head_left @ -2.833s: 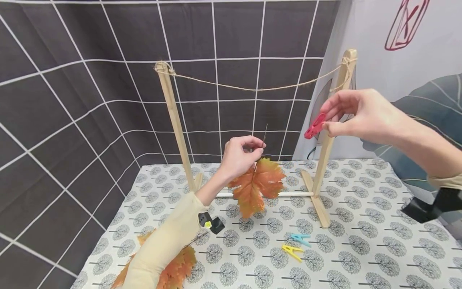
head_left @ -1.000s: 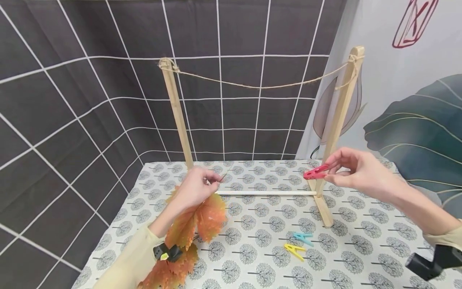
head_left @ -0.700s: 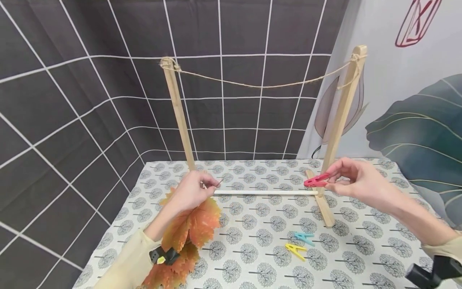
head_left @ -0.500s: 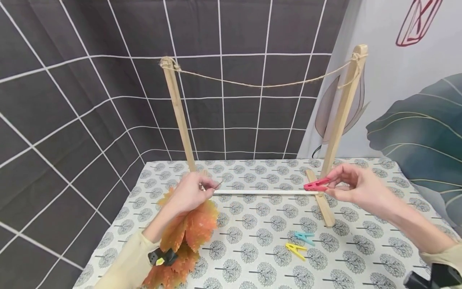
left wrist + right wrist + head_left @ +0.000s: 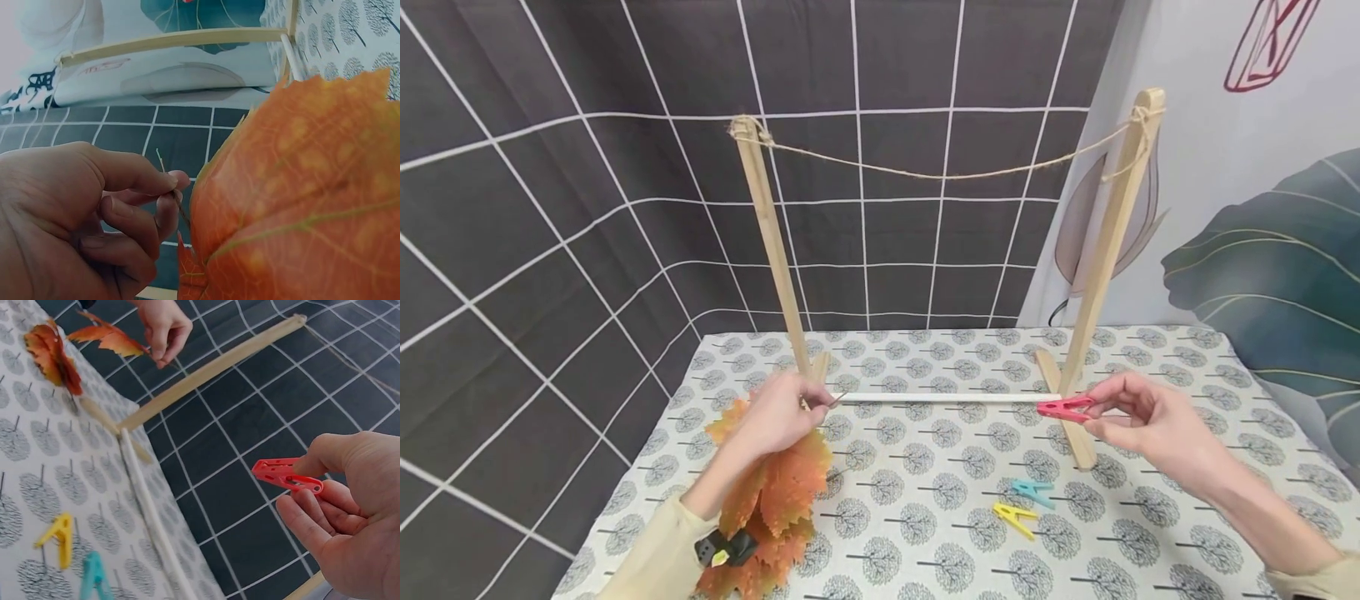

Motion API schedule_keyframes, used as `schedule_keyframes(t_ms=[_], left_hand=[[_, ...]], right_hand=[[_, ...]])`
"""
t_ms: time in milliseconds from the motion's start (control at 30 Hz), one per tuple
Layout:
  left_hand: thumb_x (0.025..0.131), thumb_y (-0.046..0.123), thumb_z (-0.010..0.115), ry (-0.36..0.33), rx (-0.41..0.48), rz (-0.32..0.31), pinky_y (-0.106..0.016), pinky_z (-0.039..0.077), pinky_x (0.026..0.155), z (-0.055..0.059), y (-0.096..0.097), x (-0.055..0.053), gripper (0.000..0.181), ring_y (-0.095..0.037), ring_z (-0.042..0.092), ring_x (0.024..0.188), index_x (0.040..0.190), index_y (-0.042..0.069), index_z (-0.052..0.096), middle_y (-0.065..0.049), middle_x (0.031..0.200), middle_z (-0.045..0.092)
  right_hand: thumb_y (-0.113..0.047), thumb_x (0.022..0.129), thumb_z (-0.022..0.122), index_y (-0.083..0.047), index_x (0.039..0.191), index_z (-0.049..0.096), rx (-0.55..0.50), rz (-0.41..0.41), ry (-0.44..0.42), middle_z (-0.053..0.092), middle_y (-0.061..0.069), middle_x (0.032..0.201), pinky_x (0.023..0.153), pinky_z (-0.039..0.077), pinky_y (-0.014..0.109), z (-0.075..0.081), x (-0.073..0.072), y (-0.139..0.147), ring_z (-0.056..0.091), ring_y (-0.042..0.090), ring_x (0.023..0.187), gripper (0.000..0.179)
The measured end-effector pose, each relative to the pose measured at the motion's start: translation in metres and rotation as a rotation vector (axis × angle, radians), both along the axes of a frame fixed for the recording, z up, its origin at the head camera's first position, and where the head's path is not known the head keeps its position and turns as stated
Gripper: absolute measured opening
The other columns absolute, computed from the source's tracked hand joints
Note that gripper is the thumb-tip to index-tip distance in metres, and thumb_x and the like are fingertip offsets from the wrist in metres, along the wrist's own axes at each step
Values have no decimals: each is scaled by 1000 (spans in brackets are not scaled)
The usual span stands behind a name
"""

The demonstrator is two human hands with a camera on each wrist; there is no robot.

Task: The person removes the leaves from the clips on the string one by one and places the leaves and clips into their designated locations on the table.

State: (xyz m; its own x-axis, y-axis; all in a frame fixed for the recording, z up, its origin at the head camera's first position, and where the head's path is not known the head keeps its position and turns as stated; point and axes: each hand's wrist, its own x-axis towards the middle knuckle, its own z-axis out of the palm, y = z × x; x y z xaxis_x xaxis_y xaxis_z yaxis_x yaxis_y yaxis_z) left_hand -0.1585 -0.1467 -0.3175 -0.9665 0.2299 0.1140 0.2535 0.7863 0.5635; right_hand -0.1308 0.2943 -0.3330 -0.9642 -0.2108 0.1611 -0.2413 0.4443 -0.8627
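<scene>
At the left of the head view my left hand (image 5: 781, 414) pinches the thin stem of an orange artificial maple leaf (image 5: 786, 483). In the left wrist view that leaf (image 5: 300, 187) fills the right side, its stem between thumb and fingertips. The hand and forearm hide part of it. Over on the right, my right hand (image 5: 1150, 417) pinches a red clothespin (image 5: 1065, 408) between thumb and fingers, above the table. Below the held leaf more orange leaves (image 5: 752, 575) lie on the cloth, seen in the right wrist view as a separate leaf bunch (image 5: 53, 356).
A wooden frame has a left post (image 5: 767, 233) and a right post (image 5: 1105, 258), with a sagging twine line (image 5: 943, 177) between their tops. A white rod (image 5: 940, 397) joins their feet. A blue clothespin (image 5: 1033, 492) and yellow clothespin (image 5: 1015, 520) lie on the tree-print tablecloth (image 5: 925, 575).
My left hand has brought the leaf from mid-frame down and left, over the leaves on the table. My right hand has lowered the red clothespin from near the right post's upper half.
</scene>
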Motion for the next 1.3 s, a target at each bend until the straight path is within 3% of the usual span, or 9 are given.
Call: schedule_keyframes(t_ms=[433,633,867,1167,1300], left_hand=[[82,-4,70,-29,0,-68,-24,40,49,-13,-19,6,16,-11,52,63,91,7,78,2,78,69],[80,-3,72,-42,-47,-23,-26,42,52,-21,-25,8,18,-11,52,64,88,11,79,5,79,68],[80,0,71,-24,-102,6,-27,42,52,-32,-31,12,20,-10,53,68,94,10,79,1,84,71],[82,-2,71,-54,-92,-1,-19,33,40,-44,-33,15,21,-8,46,50,95,12,80,-2,80,71],[82,-3,71,-71,-97,4,-18,30,39,-48,-32,16,22,-6,40,45,96,12,80,-1,79,69]], right_hand=[[3,84,75,6,113,57,-61,-58,-65,69,-2,105,81,51,16,-32,11,2,66,6,95,35],[3,83,76,7,116,56,-84,-100,-75,68,-2,104,83,49,12,-45,15,0,65,4,95,38],[4,86,73,6,115,57,-152,-90,-111,69,0,103,78,53,19,-58,19,0,66,10,93,33],[10,84,70,6,113,58,-269,-111,-142,68,2,100,81,52,17,-76,22,-1,65,11,91,31],[9,84,71,8,113,58,-239,-144,-152,69,3,99,81,51,16,-82,24,-1,65,11,91,31]])
